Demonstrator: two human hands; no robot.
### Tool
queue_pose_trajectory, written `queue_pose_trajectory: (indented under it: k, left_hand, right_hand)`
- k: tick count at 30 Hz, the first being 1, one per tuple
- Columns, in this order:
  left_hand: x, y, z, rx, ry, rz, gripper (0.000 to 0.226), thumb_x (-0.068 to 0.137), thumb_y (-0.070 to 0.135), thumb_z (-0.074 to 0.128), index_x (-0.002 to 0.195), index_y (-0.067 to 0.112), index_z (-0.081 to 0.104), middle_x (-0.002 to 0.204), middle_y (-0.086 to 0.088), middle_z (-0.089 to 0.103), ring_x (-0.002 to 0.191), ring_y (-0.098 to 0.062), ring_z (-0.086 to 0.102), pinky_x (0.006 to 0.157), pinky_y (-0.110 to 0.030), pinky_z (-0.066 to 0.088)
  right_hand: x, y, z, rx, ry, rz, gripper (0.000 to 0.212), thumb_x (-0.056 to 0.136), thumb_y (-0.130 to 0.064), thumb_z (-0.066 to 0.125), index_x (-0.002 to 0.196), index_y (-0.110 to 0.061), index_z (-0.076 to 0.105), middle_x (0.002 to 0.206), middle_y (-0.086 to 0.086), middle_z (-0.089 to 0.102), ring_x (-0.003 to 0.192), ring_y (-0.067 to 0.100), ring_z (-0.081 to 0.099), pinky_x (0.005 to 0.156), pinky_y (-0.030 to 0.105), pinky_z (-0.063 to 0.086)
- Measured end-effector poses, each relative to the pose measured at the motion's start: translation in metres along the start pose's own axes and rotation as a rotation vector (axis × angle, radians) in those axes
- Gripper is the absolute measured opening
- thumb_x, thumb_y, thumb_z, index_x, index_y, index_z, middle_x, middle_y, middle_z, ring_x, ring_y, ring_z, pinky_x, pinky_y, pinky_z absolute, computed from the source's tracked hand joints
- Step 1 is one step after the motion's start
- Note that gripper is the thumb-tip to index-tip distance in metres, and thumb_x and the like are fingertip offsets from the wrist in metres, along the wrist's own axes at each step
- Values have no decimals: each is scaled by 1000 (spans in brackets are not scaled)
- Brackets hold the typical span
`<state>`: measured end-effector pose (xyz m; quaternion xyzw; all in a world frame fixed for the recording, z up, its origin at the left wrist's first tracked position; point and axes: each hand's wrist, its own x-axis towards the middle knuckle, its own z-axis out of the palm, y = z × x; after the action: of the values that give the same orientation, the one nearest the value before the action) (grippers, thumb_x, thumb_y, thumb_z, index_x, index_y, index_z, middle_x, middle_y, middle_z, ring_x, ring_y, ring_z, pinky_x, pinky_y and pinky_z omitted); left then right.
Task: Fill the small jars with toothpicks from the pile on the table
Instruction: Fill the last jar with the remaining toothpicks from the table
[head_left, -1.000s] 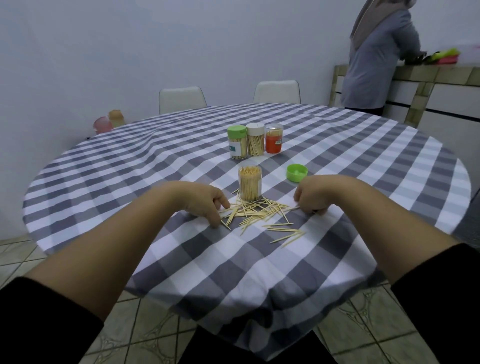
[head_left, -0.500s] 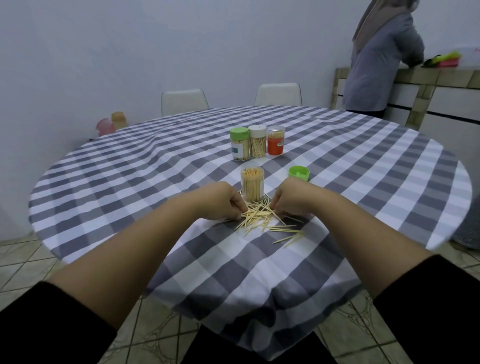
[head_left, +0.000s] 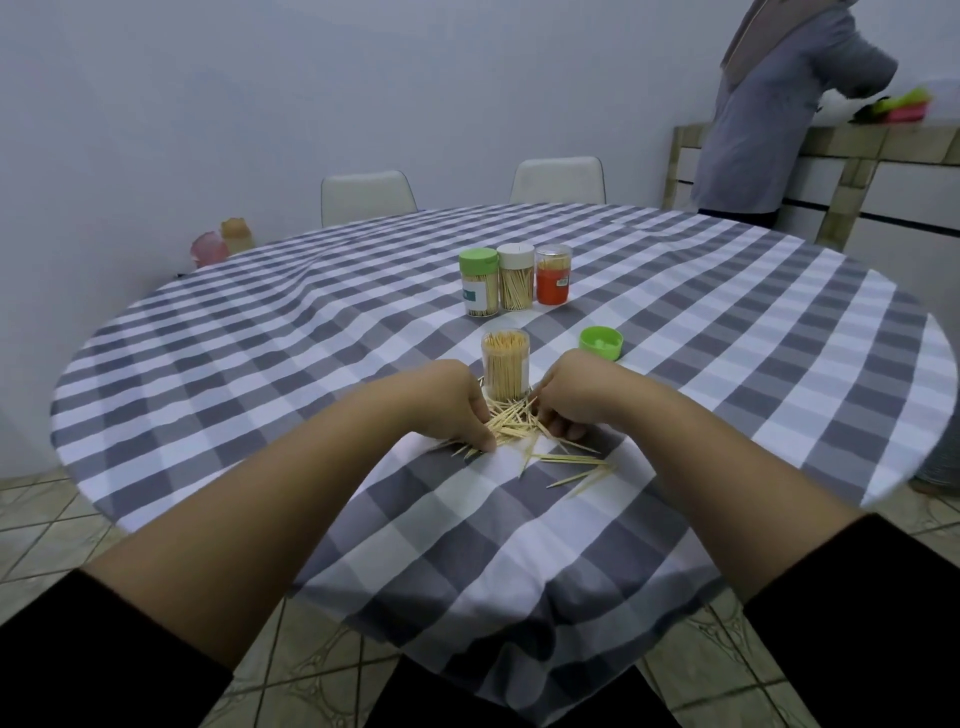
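A loose pile of toothpicks (head_left: 511, 423) lies on the checked tablecloth (head_left: 291, 364) just in front of an open clear jar (head_left: 505, 371) that stands packed with upright toothpicks. My left hand (head_left: 457, 402) presses against the pile's left side, fingertips down on the cloth. My right hand (head_left: 569, 395) sits on the pile's right side, its fingers curled in on some of the toothpicks. A few stray toothpicks (head_left: 576, 465) lie to the right, nearer me. The green lid (head_left: 601, 343) rests upside down to the right of the open jar.
Three closed jars stand in a row farther back: a green-lidded jar (head_left: 479, 283), a white-lidded jar (head_left: 516, 278) and an orange jar (head_left: 553, 275). Two white chairs (head_left: 366, 197) stand behind the table. A person (head_left: 769, 109) stands at a counter, back right.
Both hands have come in from the sides and pushed the spread toothpicks into a tighter pile right in front of the open jar.
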<state>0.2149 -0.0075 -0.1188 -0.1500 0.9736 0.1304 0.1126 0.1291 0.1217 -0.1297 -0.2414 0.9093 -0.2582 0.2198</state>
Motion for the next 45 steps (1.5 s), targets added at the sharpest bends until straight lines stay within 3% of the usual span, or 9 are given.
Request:
queue_pose_trajectory:
  k: [4,7,12,15,20,24,31,38,45]
  left_hand:
    - [2,1,2,28,58,34,34,86,29,68,116,15,68,108,-1,69,93,-16,60,86,-27,50]
    - [4,0,3,66,121,48,39,87,30,66,124,16,63,114,-1,66,91,-14,58,80,-23,48]
    - [3,-2,4,109,122,26,74,78,47,69,141,20,43,134,0,53,112,-17,53,93,-29,48]
    - [2,-1,5,179,134,70,76,78,50,69,143,24,40,141,1,47,123,-17,46,98,-31,42]
    - [4,3,7,204,47,121,63,88,44,58,144,26,37,133,-3,55,113,-19,53,96,-33,46]
    - [10,5,10,298,53,234,44,97,33,45,140,25,44,115,-5,63,92,-16,55,80,-27,46]
    - [19,4,30,677,220,293,57,95,14,48,147,17,24,118,-7,60,97,-26,61,81,-39,55]
    - [25,2,43,587,367,296,60,98,12,40,151,14,10,122,-9,54,102,-27,58,83,-40,53]
    - [25,-22,36,247,469,302,51,98,15,45,147,21,32,136,-5,51,116,-24,53,94,-28,42]
  right_hand:
    - [-4,-3,-1,149,-61,47,28,97,-3,41,113,9,61,76,15,60,59,21,54,54,25,48]
    - [2,1,-2,40,94,-49,31,90,-5,51,119,1,59,105,17,64,82,26,59,61,27,46]
    - [13,7,5,276,148,-206,86,83,-13,66,150,-20,14,151,7,31,126,25,46,99,36,45]
    - [16,6,11,388,92,-280,103,81,-12,71,151,-23,-3,156,6,21,136,22,35,95,24,35]
    - [25,10,20,506,196,-310,98,81,-11,71,152,-23,5,149,6,36,126,16,43,97,25,37]
    - [28,17,19,499,297,-287,92,83,-13,68,151,-26,8,142,3,43,118,17,50,97,31,43]
    - [31,19,21,492,329,-286,91,84,-14,68,151,-27,9,142,4,43,123,22,49,102,38,44]
    - [30,23,19,490,375,-254,92,84,-15,68,151,-26,6,146,5,38,129,22,44,104,37,40]
    - [31,23,18,474,365,-232,92,84,-16,69,151,-27,7,147,5,36,130,23,43,105,38,40]
